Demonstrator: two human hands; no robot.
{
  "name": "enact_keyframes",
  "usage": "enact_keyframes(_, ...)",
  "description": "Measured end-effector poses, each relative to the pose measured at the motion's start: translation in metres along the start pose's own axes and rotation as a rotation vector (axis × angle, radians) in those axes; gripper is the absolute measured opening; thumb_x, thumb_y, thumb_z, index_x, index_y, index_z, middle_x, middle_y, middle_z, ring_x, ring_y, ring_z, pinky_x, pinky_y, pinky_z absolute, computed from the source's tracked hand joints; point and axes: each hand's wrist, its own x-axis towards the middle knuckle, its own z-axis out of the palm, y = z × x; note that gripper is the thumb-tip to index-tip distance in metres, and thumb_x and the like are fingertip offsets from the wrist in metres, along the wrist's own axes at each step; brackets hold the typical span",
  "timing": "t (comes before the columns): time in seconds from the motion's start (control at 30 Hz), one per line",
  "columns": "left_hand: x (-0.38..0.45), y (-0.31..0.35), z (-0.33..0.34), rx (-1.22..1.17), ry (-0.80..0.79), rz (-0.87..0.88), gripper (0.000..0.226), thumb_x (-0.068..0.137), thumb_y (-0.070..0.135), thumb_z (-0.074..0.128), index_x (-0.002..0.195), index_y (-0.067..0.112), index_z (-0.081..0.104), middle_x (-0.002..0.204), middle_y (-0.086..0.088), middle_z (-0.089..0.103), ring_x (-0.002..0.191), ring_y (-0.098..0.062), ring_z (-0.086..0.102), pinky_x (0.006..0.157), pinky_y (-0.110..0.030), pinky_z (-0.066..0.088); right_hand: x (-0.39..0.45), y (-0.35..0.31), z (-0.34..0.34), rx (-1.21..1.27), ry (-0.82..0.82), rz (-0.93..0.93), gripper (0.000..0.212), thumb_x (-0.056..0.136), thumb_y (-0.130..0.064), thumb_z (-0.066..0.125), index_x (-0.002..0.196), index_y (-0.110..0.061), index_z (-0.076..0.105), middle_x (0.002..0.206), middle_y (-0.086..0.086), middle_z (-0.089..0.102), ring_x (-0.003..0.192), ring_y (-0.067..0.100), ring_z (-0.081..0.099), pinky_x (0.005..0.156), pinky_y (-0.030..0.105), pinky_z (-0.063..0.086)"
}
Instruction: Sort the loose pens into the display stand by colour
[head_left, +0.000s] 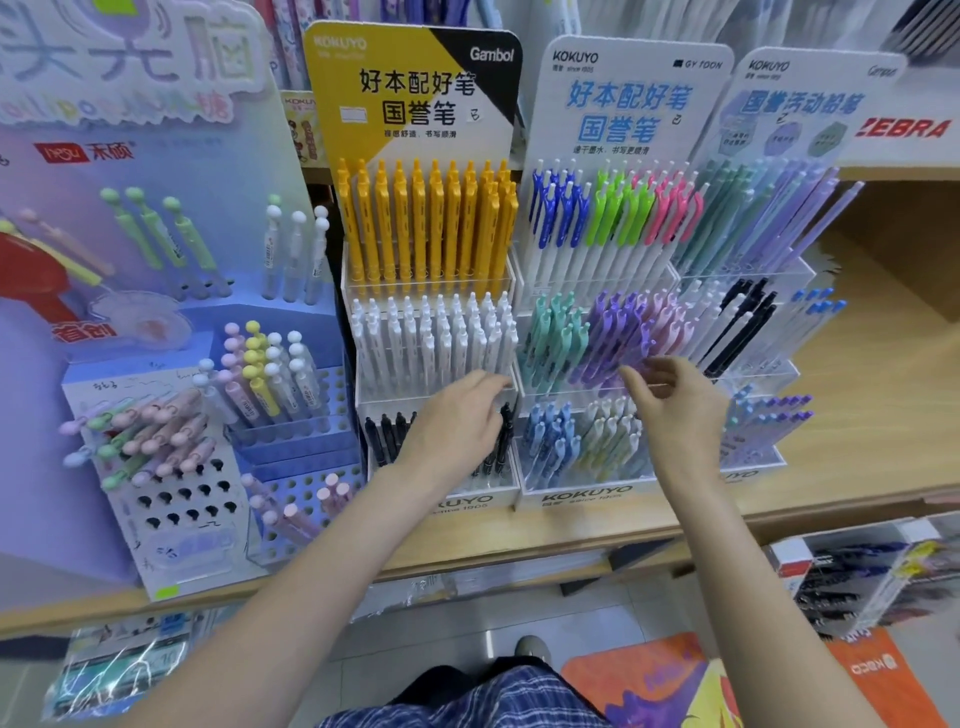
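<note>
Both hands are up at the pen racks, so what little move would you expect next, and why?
Probably the right hand closes its fingertips on a purple pen: they sit right at that row's lower edge. The left hand rests open by the white pens. Whether either holds a pen is unclear.

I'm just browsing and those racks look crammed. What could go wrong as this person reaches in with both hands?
The right hand reaches with curled fingers at the tightly packed purple pens; pulling or pushing one might drag its neighbours askew or into the mint-green pens beside them. The left hand hangs over the black pens, so it could knock them. Whether either hand holds a pen is unclear.
</note>
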Motion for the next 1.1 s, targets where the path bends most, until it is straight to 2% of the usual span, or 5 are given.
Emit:
enact_keyframes(0.3,0.027,0.023,0.004,0.025,0.13,0.132,0.05,0.092,0.003,0.044,0.14,0.012,0.038,0.147,-0.002,0.035,0.134,-0.016,0.035,0.11,-0.022,0.015,0.017,-0.002,0.017,-0.01,-0.075,-0.109,0.018,0.093,-0.013,0.056,0.1,0.0,0.067,0.08,0.011,0.068,0.067,0.022,0.062,0.068,0.032,0.051)
enact_keyframes(0.37,0.03,0.025,0.005,0.039,0.137,0.144,0.05,0.091,0.002,0.045,0.139,0.011,0.04,0.145,-0.003,0.037,0.134,-0.017,0.035,0.109,-0.023,0.015,0.019,-0.004,0.02,-0.04,-0.082,-0.126,0.021,0.093,-0.014,0.054,0.105,-0.002,0.066,0.084,0.011,0.07,0.069,0.02,0.06,0.068,0.027,0.047)
enact_keyframes(0.53,0.037,0.03,0.006,0.038,0.143,0.146,0.05,0.09,0.001,0.043,0.139,0.01,0.039,0.144,-0.002,0.039,0.133,-0.016,0.034,0.11,-0.02,0.012,0.028,0.002,0.021,-0.15,-0.028,-0.045,0.024,0.094,-0.021,0.052,0.092,0.0,0.063,0.078,0.015,0.068,0.072,0.031,0.063,0.068,0.04,0.052)
enact_keyframes(0.9,0.041,0.032,0.014,0.017,0.146,0.138,0.052,0.092,0.001,0.041,0.142,0.013,0.036,0.141,0.0,0.044,0.131,-0.013,0.035,0.105,-0.013,0.013,0.029,0.0,0.029,-0.204,-0.102,-0.04,0.023,0.095,-0.018,0.049,0.092,0.002,0.06,0.079,0.016,0.066,0.074,0.032,0.06,0.065,0.036,0.045)
enact_keyframes(1.1,0.037,0.033,-0.003,-0.038,0.148,0.103,0.053,0.094,0.004,0.04,0.144,0.018,0.031,0.145,0.003,0.039,0.133,-0.008,0.031,0.108,-0.014,0.012,0.025,0.001,0.0,-0.18,-0.207,-0.078,0.035,0.09,-0.04,0.057,0.097,-0.006,0.065,0.084,0.006,0.07,0.073,0.021,0.064,0.068,0.036,0.054)
